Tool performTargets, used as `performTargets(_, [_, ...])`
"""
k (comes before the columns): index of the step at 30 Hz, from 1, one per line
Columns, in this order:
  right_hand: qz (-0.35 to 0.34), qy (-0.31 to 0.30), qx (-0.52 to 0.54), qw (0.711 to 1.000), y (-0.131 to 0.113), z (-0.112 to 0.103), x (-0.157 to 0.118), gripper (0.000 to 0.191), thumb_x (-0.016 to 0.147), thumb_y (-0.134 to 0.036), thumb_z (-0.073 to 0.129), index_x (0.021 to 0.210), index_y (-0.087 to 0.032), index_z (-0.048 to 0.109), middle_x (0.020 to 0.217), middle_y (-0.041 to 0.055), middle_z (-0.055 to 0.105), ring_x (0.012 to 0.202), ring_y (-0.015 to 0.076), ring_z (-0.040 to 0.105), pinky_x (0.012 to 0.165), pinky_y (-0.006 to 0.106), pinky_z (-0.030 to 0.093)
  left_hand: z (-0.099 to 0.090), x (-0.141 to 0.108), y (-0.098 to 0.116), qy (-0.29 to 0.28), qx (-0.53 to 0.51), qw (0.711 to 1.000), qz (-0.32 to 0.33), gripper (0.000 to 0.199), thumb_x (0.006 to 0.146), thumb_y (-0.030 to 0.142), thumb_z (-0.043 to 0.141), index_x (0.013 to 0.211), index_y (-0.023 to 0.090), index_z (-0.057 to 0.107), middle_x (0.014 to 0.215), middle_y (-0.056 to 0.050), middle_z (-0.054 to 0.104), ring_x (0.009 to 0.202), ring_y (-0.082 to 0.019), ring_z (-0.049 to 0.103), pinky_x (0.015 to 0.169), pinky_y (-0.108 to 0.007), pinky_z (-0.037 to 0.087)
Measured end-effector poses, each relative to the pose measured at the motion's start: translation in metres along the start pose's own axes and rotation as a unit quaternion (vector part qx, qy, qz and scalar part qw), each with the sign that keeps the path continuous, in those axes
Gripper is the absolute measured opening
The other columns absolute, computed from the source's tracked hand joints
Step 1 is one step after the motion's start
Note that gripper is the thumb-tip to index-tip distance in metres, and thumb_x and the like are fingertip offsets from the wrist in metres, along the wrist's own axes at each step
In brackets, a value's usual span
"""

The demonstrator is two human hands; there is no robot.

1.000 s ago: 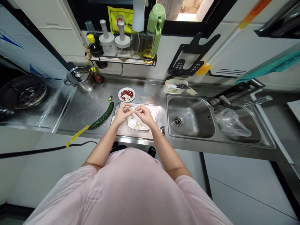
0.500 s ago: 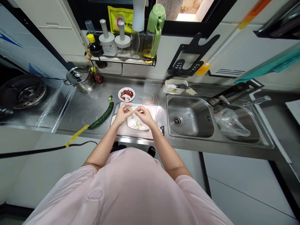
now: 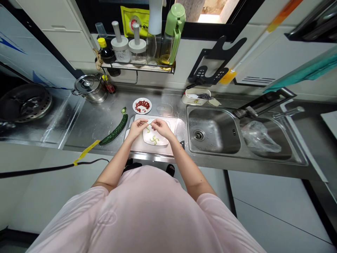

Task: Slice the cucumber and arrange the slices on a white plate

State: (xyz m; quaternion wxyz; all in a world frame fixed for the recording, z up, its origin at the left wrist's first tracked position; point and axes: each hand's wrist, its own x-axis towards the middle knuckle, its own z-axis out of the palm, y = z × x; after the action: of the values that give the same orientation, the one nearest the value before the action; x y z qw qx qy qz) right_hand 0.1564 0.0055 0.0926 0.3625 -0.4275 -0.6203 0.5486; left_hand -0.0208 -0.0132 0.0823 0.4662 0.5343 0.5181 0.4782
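Over a white plate [image 3: 160, 140] my left hand [image 3: 138, 127] and my right hand [image 3: 162, 128] meet with their fingertips close together. Both hands pinch a small thin cucumber slice [image 3: 149, 124] between them. On the plate, several green-edged slices [image 3: 154, 140] lie in a curved pattern. The plate rests on a pale cutting board [image 3: 137, 147]. Left of the board is a cut dark green cucumber [image 3: 114, 131], with a small cucumber end piece [image 3: 123, 110] behind it. A knife handle [image 3: 182, 144] shows at the board's right edge.
Behind the board sits a small plate of red pieces [image 3: 142, 101]. A steel pot [image 3: 91, 89] stands at the back left. To the right are a sink [image 3: 214, 131] and a plastic bag [image 3: 259, 137] in the second basin. Bottles and jars line a wall rack [image 3: 137, 66].
My fingers have shifted slightly around the small slice, and the left fingers are drawn closer together. The plates, cucumber and board have not moved.
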Motion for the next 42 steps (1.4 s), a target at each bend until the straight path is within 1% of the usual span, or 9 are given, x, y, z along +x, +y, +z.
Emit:
performTargets(3, [0.014, -0.020, -0.034, 0.999, 0.011, -0.001, 0.007, 0.017, 0.078, -0.033, 0.054, 0.077, -0.017, 0.057, 0.066, -0.0007, 0.060, 0.059, 0.0105, 0.054, 0.058, 0.022, 0.045, -0.003, 0.001, -0.013, 0.006, 0.047, 0.999, -0.002, 0.025, 0.070, 0.033, 0.067, 0.090, 0.017, 0.068, 0.085, -0.004, 0.067, 0.071, -0.011, 0.057, 0.069, -0.024, 0.045])
performTargets(7, [0.039, -0.029, -0.129, 0.990, 0.026, -0.001, 0.016, 0.014, 0.079, -0.028, 0.051, 0.078, -0.016, 0.060, 0.063, -0.0022, 0.059, 0.058, 0.0098, 0.054, 0.059, 0.021, 0.041, -0.005, 0.000, -0.027, 0.003, 0.102, 0.995, -0.009, 0.024, 0.069, 0.032, 0.067, 0.088, 0.017, 0.068, 0.084, -0.004, 0.068, 0.067, -0.011, 0.056, 0.067, -0.024, 0.044])
performTargets(11, [0.057, -0.039, -0.194, 0.978, 0.038, 0.002, 0.023, 0.015, 0.079, -0.026, 0.052, 0.080, -0.016, 0.063, 0.065, -0.0013, 0.061, 0.061, 0.0102, 0.054, 0.061, 0.021, 0.040, -0.005, -0.002, -0.037, 0.000, 0.156, 0.988, -0.014, 0.023, 0.068, 0.031, 0.066, 0.086, 0.017, 0.068, 0.073, -0.002, 0.066, 0.062, -0.011, 0.055, 0.063, -0.023, 0.042])
performTargets(15, [0.077, -0.037, -0.246, 0.965, 0.045, 0.006, 0.027, 0.016, 0.080, -0.024, 0.053, 0.082, -0.015, 0.065, 0.073, 0.0008, 0.065, 0.068, 0.0111, 0.056, 0.065, 0.020, 0.039, -0.005, -0.003, -0.044, -0.001, 0.234, 0.972, -0.017, 0.022, 0.069, 0.030, 0.065, 0.087, 0.018, 0.069, 0.065, 0.000, 0.061, 0.060, -0.012, 0.053, 0.062, -0.024, 0.041])
performTargets(19, [0.078, -0.031, -0.263, 0.961, 0.053, 0.010, 0.030, 0.017, 0.079, -0.022, 0.052, 0.084, -0.015, 0.066, 0.081, 0.0028, 0.068, 0.074, 0.0122, 0.056, 0.067, 0.020, 0.039, -0.004, -0.004, -0.045, -0.019, 0.303, 0.953, -0.014, 0.022, 0.071, 0.029, 0.062, 0.090, 0.020, 0.069, 0.072, -0.002, 0.064, 0.067, -0.015, 0.056, 0.065, -0.026, 0.041])
performTargets(26, [0.089, -0.020, -0.294, 0.951, 0.061, 0.014, 0.030, 0.018, 0.079, -0.023, 0.051, 0.085, -0.016, 0.066, 0.086, 0.0042, 0.068, 0.076, 0.0132, 0.056, 0.067, 0.020, 0.038, -0.001, -0.003, -0.048, -0.041, 0.422, 0.905, 0.036, 0.021, 0.075, 0.026, 0.058, 0.093, 0.021, 0.068, 0.089, -0.007, 0.065, 0.086, -0.022, 0.057, 0.078, -0.033, 0.042])
performTargets(31, [0.094, -0.014, -0.316, 0.944, 0.057, 0.016, 0.028, 0.018, 0.079, -0.021, 0.050, 0.086, -0.016, 0.065, 0.088, 0.0055, 0.068, 0.077, 0.0144, 0.056, 0.066, 0.021, 0.037, 0.000, -0.002, -0.051, -0.044, 0.448, 0.892, 0.051, 0.021, 0.078, 0.026, 0.057, 0.094, 0.021, 0.069, 0.096, -0.010, 0.063, 0.098, -0.026, 0.052, 0.084, -0.036, 0.041])
performTargets(37, [0.107, -0.015, -0.342, 0.934, 0.055, 0.020, 0.027, 0.018, 0.080, -0.020, 0.049, 0.089, -0.017, 0.065, 0.090, 0.0061, 0.068, 0.078, 0.0154, 0.057, 0.064, 0.021, 0.037, 0.001, -0.005, -0.051, -0.035, 0.461, 0.885, 0.051, 0.021, 0.079, 0.030, 0.057, 0.093, 0.022, 0.069, 0.095, -0.009, 0.061, 0.097, -0.026, 0.051, 0.083, -0.036, 0.040])
performTargets(42, [0.115, -0.001, -0.368, 0.923, 0.056, 0.023, 0.027, 0.018, 0.082, -0.022, 0.049, 0.091, -0.018, 0.064, 0.091, 0.0064, 0.067, 0.080, 0.0169, 0.058, 0.064, 0.023, 0.036, 0.002, -0.005, -0.052, -0.029, 0.466, 0.883, 0.058, 0.020, 0.080, 0.032, 0.056, 0.092, 0.022, 0.069, 0.096, -0.009, 0.060, 0.096, -0.025, 0.050, 0.082, -0.036, 0.040])
